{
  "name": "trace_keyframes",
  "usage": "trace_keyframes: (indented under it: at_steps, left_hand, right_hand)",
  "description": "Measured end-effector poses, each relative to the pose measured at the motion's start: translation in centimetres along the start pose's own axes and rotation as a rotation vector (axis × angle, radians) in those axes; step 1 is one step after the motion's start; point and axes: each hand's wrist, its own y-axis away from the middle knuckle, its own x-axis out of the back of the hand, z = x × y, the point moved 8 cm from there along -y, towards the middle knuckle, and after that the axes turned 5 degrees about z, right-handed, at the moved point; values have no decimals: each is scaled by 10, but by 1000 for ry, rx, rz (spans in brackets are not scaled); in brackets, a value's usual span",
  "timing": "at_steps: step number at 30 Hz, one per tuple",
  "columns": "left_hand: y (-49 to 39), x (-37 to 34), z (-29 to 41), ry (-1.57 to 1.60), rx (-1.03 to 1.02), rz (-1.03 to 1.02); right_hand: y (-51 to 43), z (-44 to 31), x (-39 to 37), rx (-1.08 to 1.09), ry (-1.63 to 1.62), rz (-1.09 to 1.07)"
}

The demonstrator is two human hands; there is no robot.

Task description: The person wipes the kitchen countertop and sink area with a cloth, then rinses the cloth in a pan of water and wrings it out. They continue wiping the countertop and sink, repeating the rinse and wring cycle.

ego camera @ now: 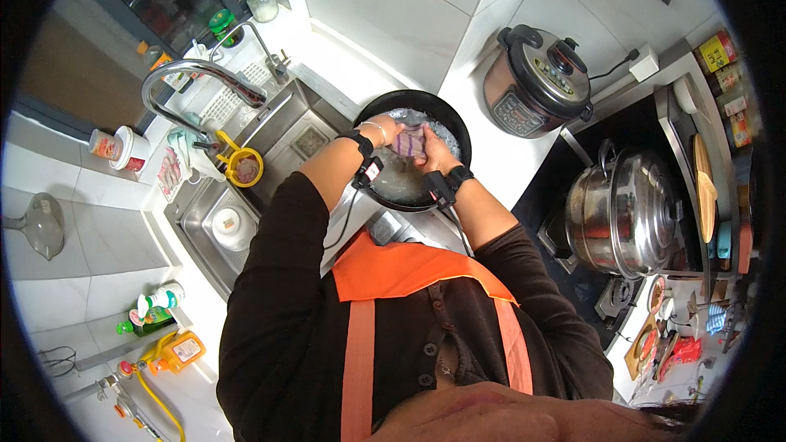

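A large dark round pan with soapy-looking water in it sits before me on the white counter, beside the sink. Inside it, a grey-brown cloth with purple stripes is bunched up between both hands. My left hand grips the cloth's left side, some of its fingers hidden by the cloth. On the opposite side, my right hand has its fingers around the edge of the cloth. Both wrists wear black straps with small devices.
A steel sink with a curved faucet lies left, a yellow strainer at its edge. To the right stand an electric pressure cooker and, on the black stove, a lidded steel pot. Bottles stand lower left.
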Motion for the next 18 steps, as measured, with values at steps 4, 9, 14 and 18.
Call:
trace_keyframes:
  at_steps: [4,9,14,18]
  left_hand:
    - [7,-4,-15,-173,135,-59]
    - [-2,-40,-43,-139,240,-1]
    - [1,-84,-38,622,188,-469]
    - [7,-30,22,1161,13,-568]
  right_hand:
    - [-5,-6,24,183,579,67]
    - [6,-24,37,691,976,386]
    - [-3,16,48,221,657,278]
    - [-19,45,14,-82,97,-93]
